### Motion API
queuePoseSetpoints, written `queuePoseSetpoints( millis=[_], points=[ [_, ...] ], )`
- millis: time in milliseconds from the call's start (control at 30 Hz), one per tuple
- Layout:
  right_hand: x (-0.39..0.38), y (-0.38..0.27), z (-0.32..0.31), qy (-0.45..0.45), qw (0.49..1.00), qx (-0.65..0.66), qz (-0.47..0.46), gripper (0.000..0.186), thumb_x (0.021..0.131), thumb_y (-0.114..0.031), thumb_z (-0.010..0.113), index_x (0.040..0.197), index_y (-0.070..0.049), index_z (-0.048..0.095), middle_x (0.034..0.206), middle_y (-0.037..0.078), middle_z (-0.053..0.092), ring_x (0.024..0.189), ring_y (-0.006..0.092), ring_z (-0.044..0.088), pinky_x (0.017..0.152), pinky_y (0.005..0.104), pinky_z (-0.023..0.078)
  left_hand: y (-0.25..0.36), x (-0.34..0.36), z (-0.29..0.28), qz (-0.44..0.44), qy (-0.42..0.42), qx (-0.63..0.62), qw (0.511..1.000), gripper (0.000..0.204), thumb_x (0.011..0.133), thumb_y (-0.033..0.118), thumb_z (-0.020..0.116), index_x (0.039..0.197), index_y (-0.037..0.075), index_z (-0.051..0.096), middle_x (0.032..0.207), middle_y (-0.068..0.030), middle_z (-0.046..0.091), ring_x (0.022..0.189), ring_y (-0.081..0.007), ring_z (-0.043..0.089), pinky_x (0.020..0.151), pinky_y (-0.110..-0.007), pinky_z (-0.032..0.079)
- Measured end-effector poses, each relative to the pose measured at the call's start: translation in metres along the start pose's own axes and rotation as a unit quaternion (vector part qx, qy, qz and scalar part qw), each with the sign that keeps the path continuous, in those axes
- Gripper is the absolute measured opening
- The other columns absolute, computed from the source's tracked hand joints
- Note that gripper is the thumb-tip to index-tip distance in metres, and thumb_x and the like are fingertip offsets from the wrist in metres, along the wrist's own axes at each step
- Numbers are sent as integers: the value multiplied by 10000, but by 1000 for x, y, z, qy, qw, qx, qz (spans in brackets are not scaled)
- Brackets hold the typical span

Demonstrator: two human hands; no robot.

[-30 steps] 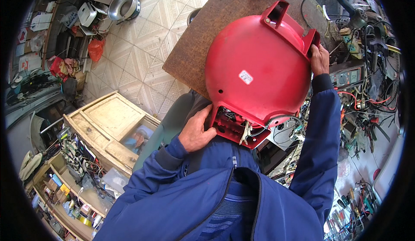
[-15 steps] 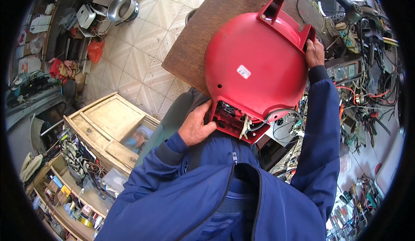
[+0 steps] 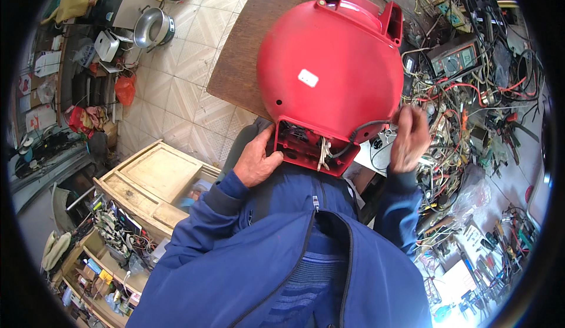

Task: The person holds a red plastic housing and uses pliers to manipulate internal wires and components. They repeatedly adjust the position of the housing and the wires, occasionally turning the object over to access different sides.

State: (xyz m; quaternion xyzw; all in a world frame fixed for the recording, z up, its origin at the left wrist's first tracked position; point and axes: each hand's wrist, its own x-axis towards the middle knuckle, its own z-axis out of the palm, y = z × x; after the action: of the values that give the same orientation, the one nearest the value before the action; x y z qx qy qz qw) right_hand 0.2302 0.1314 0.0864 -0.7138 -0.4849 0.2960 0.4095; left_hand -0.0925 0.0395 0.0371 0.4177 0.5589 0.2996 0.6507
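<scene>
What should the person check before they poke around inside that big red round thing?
1. Left hand steadies the red appliance shell at its open base: ok.
2. Right hand has the black cord: it touches the cord; a firm grip cannot be told.
3. Cord unplugged at the far end: cannot tell, it vanishes into the wire tangle.
4. White wires in the opening kept free of fingers: ok, the hand is beside them.
5. Shell resting steadily: cannot tell, its underside is hidden.

white rectangular label (image 3: 308,78) on red shell | meter with grey screen (image 3: 462,59) among bench wires, right
</scene>
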Motion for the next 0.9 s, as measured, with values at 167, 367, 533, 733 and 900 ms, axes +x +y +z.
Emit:
queuePoseSetpoints(
  millis=[167, 367, 533, 733, 900],
  points=[
    [-125, 49, -18, -75, 965, 126, 216, 167, 1040, -139, 679, 994, 21, 688, 784, 4, 653, 715, 84, 583, 673, 258, 487, 1, 3, -5, -24, -24, 17, 999, 696, 880, 80, 656, 1523, -81, 443, 1327, -227, 661, 1186, -232, 659, 1038, -352, 515],
    [-159, 64, -13, -193, 952, 82, 222, 160, 1020, -123, 692, 1006, 37, 693, 755, 25, 675, 684, 82, 603, 633, 276, 494, 34, -1, -1, 14, 86, 183, 979, 756, 824, 124, 804, 1479, -68, 479, 1317, -236, 646, 1207, -314, 652, 1068, -397, 509],
    [-148, 63, -15, -183, 960, 52, 204, 176, 1038, -134, 671, 1041, 41, 692, 818, 20, 678, 738, 85, 606, 688, 264, 507, 63, 8, 5, 213, 158, 387, 883, 802, 783, 96, 834, 1491, -18, 474, 1435, -212, 533, 1283, -334, 591, 1038, -432, 526],
    [-148, 67, -9, -183, 963, 72, 185, 164, 1011, -120, 688, 1044, 40, 704, 779, 39, 686, 697, 93, 604, 653, 287, 511, 58, 35, 18, 220, 173, 424, 861, 716, 759, 65, 832, 1411, -21, 549, 1382, -252, 525, 1259, -398, 571, 1065, -441, 503],
    [-148, 67, -9, -194, 962, 64, 184, 166, 993, -118, 697, 1053, 36, 714, 758, 69, 700, 662, 106, 610, 620, 304, 507, 56, 35, 25, 205, 189, 402, 872, 620, 758, 43, 809, 1341, -14, 607, 1337, -260, 531, 1247, -407, 570, 1054, -453, 504]
  ],
)
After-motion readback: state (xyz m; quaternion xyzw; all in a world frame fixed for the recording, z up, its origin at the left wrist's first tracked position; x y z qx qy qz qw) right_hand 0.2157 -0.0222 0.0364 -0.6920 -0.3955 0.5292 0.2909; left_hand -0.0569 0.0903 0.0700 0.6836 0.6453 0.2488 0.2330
